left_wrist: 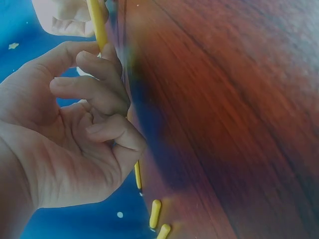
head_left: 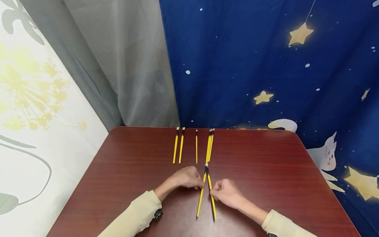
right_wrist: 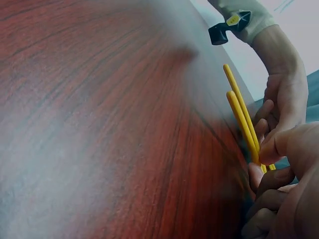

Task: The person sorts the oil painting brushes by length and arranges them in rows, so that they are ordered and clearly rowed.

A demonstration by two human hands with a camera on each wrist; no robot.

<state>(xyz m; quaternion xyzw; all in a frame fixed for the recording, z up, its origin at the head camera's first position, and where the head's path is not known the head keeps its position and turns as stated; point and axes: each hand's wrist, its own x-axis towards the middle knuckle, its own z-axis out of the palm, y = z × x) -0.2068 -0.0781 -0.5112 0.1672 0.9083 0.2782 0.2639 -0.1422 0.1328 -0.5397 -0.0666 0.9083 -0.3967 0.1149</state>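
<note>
Two yellow-handled paintbrushes meet at their pale bristle tips in the head view, their handles spreading apart toward the person. My left hand [head_left: 188, 177] pinches the left paintbrush [head_left: 200, 201] partway down its handle. On the other side, my right hand [head_left: 228, 193] holds the right paintbrush [head_left: 213, 205] between thumb and fingertips. In the left wrist view, a yellow handle [left_wrist: 98, 22] rises from the fingertips, while the other fingers curl loosely. The right wrist view shows both handle ends pointing up and left, the nearer handle [right_wrist: 240, 117] at the right hand's fingertips.
Farther back on the brown table [head_left: 133, 174] lie two thick paintbrushes [head_left: 181, 149], one thin paintbrush [head_left: 196, 149] and a close group of thin paintbrushes [head_left: 209, 148]. Behind the far edge hang a grey curtain [head_left: 142, 65] and a blue star-patterned curtain [head_left: 237, 65].
</note>
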